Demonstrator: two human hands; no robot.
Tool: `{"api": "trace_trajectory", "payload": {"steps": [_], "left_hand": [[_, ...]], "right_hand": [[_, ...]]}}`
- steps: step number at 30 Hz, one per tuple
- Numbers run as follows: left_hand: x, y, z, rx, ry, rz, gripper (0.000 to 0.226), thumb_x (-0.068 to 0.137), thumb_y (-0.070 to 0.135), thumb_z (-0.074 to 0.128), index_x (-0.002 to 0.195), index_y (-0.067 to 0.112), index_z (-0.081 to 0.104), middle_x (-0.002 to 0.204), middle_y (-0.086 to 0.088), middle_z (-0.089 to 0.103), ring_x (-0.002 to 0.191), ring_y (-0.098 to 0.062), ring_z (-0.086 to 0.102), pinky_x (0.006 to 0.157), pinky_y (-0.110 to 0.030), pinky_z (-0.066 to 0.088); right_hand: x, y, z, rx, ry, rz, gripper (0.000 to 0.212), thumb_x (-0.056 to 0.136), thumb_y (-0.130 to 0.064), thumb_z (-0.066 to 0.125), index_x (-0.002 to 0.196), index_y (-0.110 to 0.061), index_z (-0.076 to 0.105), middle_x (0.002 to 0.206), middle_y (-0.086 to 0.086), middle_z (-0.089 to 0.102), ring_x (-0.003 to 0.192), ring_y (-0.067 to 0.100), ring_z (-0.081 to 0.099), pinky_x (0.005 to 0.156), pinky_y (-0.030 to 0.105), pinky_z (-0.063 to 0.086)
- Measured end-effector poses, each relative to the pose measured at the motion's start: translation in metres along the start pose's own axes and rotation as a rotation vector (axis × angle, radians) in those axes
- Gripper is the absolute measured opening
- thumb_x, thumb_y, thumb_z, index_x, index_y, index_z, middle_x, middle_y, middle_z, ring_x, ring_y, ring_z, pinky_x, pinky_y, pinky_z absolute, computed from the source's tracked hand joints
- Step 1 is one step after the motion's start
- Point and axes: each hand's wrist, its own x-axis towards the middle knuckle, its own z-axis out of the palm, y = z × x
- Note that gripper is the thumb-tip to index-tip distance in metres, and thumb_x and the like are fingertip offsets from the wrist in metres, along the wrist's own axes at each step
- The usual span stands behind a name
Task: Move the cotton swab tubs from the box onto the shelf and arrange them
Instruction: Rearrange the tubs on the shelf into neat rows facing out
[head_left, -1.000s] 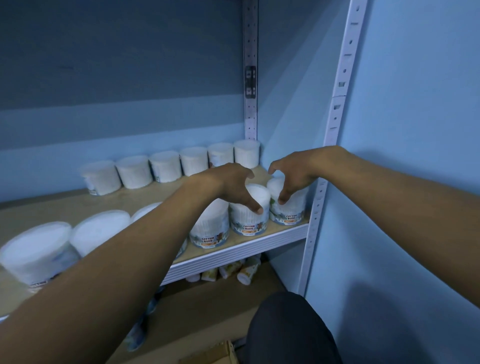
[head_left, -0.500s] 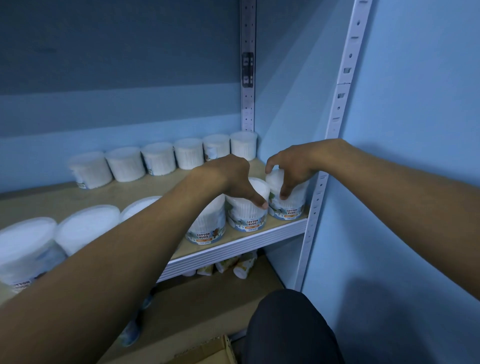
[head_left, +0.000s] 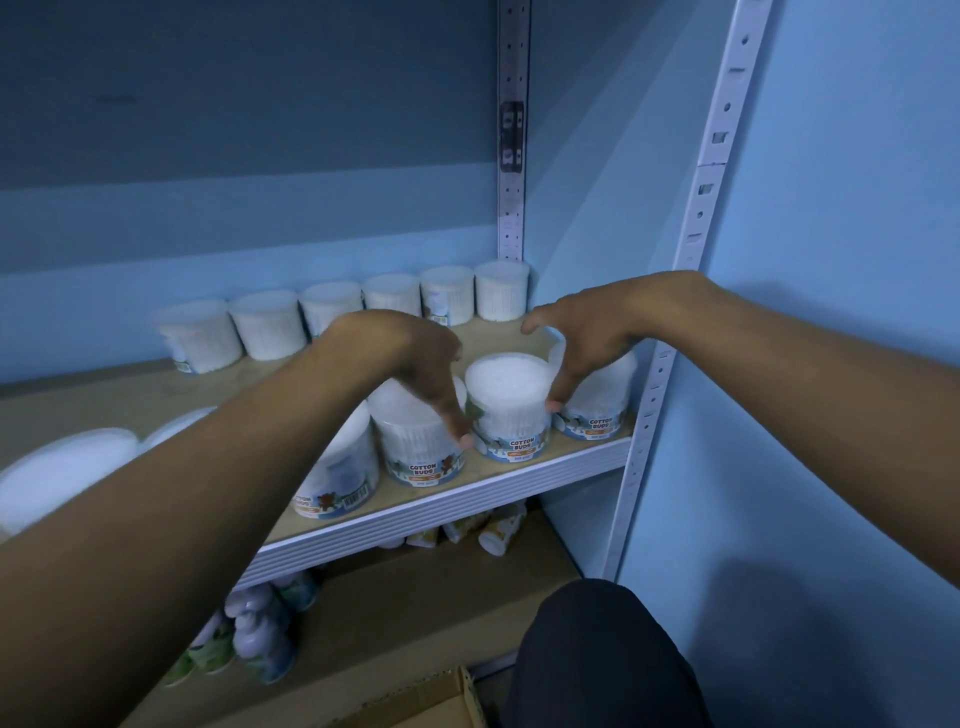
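Note:
Cotton swab tubs stand in two rows on the wooden shelf (head_left: 467, 501). The back row (head_left: 395, 299) runs along the wall. In the front row, one white-topped tub (head_left: 511, 400) sits bare between my hands. My left hand (head_left: 415, 369) hovers over the neighbouring tub (head_left: 423, 457), fingertips pointing down and touching the gap between the two. My right hand (head_left: 587, 338) is spread over the rightmost tub (head_left: 597, 415), thumb down against the middle tub's right side. Neither hand lifts a tub. A corner of the cardboard box (head_left: 431, 701) shows at the bottom.
More tubs (head_left: 62, 473) fill the front row at the left, partly behind my left forearm. White slotted uprights (head_left: 696, 228) frame the shelf's right end, against a blue wall. On the lower shelf lie small bottles (head_left: 260, 639) and packets (head_left: 493, 530). My dark-clad knee (head_left: 597, 654) is below.
Both hands have spread apart, uncovering the top of the middle front tub. The view has tilted slightly downward, showing more of the box.

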Motion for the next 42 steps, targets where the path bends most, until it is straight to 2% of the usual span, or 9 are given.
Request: {"api": "trace_trajectory", "payload": {"steps": [8,16,23,27,30,32,36,38,42], "left_hand": [[-0.003,-0.019,0.012,-0.077,0.042,0.032,0.105,0.048,0.08,0.077,0.134,0.025,0.054,0.131,0.005,0.058,0.113,-0.021,0.057,0.1,-0.04,0.048],[-0.003,-0.014,0.014,-0.097,0.061,-0.007,0.107,0.045,0.085,0.074,0.13,0.022,0.059,0.125,0.003,0.062,0.109,-0.023,0.06,0.097,-0.041,0.051],[-0.008,-0.013,0.013,-0.1,0.053,-0.016,0.11,0.052,0.084,0.072,0.14,0.021,0.051,0.136,0.002,0.057,0.118,-0.022,0.056,0.102,-0.04,0.047],[-0.014,-0.023,0.016,-0.142,0.016,-0.019,0.128,0.052,0.084,0.071,0.155,0.023,0.027,0.159,0.004,0.033,0.143,-0.02,0.036,0.116,-0.041,0.032],[-0.022,-0.041,0.016,-0.118,-0.073,-0.047,0.134,0.044,0.081,0.078,0.154,0.024,0.028,0.158,0.003,0.035,0.142,-0.022,0.037,0.116,-0.043,0.033],[-0.028,-0.052,0.019,-0.058,-0.145,-0.06,0.124,0.048,0.073,0.083,0.151,0.024,0.034,0.154,0.002,0.041,0.139,-0.023,0.041,0.114,-0.041,0.035],[-0.033,-0.073,0.031,0.04,-0.19,-0.109,0.134,0.047,0.068,0.086,0.156,0.023,0.022,0.158,0.001,0.034,0.143,-0.023,0.036,0.115,-0.041,0.034],[-0.035,-0.079,0.035,0.018,-0.18,-0.098,0.129,0.043,0.071,0.085,0.152,0.024,0.032,0.151,0.002,0.044,0.136,-0.024,0.044,0.111,-0.041,0.04],[-0.034,-0.084,0.04,-0.057,-0.112,-0.1,0.118,0.028,0.082,0.078,0.131,0.029,0.054,0.123,0.006,0.062,0.109,-0.022,0.062,0.096,-0.04,0.053]], "right_hand": [[0.008,-0.033,0.0,0.022,0.008,-0.09,0.095,0.066,-0.063,0.082,0.147,-0.037,0.038,0.145,-0.007,0.049,0.127,0.019,0.05,0.106,0.038,0.043],[0.006,-0.033,-0.002,-0.002,-0.008,-0.101,0.092,0.069,-0.056,0.084,0.147,-0.037,0.038,0.144,-0.006,0.049,0.127,0.019,0.05,0.106,0.036,0.043],[0.006,-0.033,-0.002,0.01,-0.027,-0.105,0.092,0.07,-0.053,0.084,0.147,-0.038,0.036,0.143,-0.006,0.05,0.126,0.02,0.05,0.107,0.038,0.042],[0.007,-0.033,-0.002,0.016,-0.039,-0.101,0.094,0.069,-0.054,0.085,0.148,-0.039,0.035,0.143,-0.006,0.049,0.126,0.019,0.05,0.108,0.038,0.042],[0.008,-0.033,-0.001,0.019,-0.047,-0.096,0.099,0.066,-0.058,0.085,0.148,-0.041,0.032,0.147,-0.007,0.046,0.129,0.02,0.048,0.109,0.039,0.041],[0.009,-0.035,0.0,0.018,-0.052,-0.091,0.103,0.063,-0.06,0.085,0.149,-0.041,0.031,0.149,-0.007,0.044,0.131,0.02,0.047,0.109,0.039,0.04],[0.013,-0.038,0.0,0.007,-0.055,-0.092,0.105,0.062,-0.061,0.086,0.149,-0.041,0.03,0.149,-0.007,0.043,0.13,0.02,0.047,0.109,0.039,0.04],[0.016,-0.039,0.0,-0.003,-0.053,-0.092,0.105,0.06,-0.061,0.086,0.148,-0.042,0.031,0.148,-0.007,0.044,0.129,0.02,0.048,0.109,0.04,0.041],[0.017,-0.04,0.001,-0.004,-0.05,-0.091,0.103,0.061,-0.059,0.087,0.147,-0.041,0.033,0.145,-0.006,0.047,0.126,0.02,0.05,0.108,0.039,0.042]]}}
